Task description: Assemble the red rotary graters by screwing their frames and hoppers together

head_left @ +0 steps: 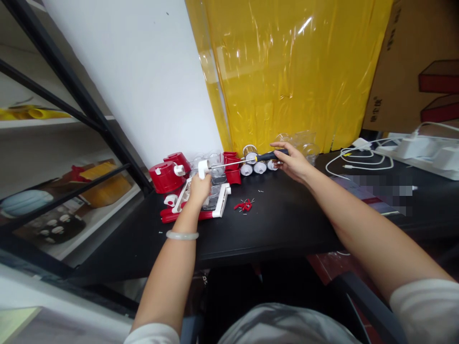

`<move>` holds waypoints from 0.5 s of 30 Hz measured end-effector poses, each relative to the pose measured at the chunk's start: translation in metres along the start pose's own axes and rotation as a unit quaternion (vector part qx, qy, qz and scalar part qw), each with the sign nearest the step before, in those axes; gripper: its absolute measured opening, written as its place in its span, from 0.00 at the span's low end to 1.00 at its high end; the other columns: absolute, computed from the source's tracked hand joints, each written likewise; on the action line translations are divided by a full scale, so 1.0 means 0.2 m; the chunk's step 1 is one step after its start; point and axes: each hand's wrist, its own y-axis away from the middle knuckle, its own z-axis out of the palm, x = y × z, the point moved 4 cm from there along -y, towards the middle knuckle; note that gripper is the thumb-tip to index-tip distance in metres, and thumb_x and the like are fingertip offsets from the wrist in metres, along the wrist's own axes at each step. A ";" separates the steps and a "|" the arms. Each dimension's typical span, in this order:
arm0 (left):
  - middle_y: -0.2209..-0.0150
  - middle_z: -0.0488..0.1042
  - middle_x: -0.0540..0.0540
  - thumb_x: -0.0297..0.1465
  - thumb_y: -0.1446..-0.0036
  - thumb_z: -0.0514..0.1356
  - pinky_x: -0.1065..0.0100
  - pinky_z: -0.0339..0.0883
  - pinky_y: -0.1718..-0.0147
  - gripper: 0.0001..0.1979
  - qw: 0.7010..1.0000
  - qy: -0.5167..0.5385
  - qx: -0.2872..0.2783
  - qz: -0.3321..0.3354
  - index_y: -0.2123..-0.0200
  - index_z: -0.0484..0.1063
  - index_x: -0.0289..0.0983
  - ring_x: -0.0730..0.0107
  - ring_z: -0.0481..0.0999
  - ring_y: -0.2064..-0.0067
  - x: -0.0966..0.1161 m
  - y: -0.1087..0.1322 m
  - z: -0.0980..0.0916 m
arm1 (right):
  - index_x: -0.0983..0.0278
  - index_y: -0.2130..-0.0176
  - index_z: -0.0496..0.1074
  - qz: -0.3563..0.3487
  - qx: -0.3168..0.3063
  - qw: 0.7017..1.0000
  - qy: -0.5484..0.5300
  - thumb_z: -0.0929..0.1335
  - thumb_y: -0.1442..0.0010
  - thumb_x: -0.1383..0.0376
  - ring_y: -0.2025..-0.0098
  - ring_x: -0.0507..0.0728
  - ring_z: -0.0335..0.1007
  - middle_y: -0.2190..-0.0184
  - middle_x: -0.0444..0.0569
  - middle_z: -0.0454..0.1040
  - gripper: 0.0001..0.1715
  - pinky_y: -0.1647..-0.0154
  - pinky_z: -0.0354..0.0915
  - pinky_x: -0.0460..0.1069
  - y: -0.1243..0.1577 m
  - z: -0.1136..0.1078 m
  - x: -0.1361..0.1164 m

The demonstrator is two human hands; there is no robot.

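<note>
My left hand point(201, 187) is closed around a white plastic part point(203, 167) above the table. A long screwdriver point(267, 156) with a dark handle lies level in my right hand point(292, 162), thumb and fingers around the handle's end. Its shaft points left and the tip reaches the white part; whether it sits in a screw is too small to tell. Below my left hand rests a red and white plastic frame point(223, 200). Small red pieces point(244, 205) and loose screws lie to its right.
Red round housings point(167, 177) stand at the back left. Red parts point(232, 167), white-capped cylinders point(259, 167) and clear plastic pieces point(304, 143) line the wall. White cables point(358, 165) and a power strip point(412, 145) are at the right. A black-framed shelf point(103, 124) borders the left.
</note>
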 end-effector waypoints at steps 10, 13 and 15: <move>0.83 0.65 0.51 0.32 0.50 0.57 0.66 0.62 0.80 0.04 0.998 0.005 -0.017 -0.066 0.74 0.67 0.39 0.66 0.67 0.82 0.00 0.01 0.01 | 0.57 0.58 0.69 -0.032 0.026 0.997 0.065 0.73 0.47 0.40 0.74 0.55 0.71 0.73 0.43 0.72 0.29 0.71 0.69 0.52 -0.02 -0.02 0.01; 0.83 0.65 0.51 0.32 0.50 0.57 0.66 0.61 0.80 0.04 0.998 0.001 -0.016 -0.067 0.75 0.66 0.39 0.67 0.66 0.82 0.00 0.02 0.01 | 0.58 0.64 0.69 -0.037 0.025 0.992 0.115 0.65 0.45 0.31 0.81 0.54 0.66 0.81 0.42 0.67 0.35 0.78 0.65 0.51 -0.04 -0.03 0.04; 0.83 0.65 0.51 0.32 0.50 0.57 0.66 0.61 0.80 0.04 0.997 0.004 -0.013 -0.069 0.74 0.66 0.39 0.67 0.66 0.83 0.01 0.02 0.01 | 0.58 0.66 0.68 -0.047 0.027 0.989 0.138 0.66 0.46 0.30 0.84 0.53 0.61 0.85 0.40 0.63 0.35 0.81 0.59 0.49 -0.05 -0.04 0.05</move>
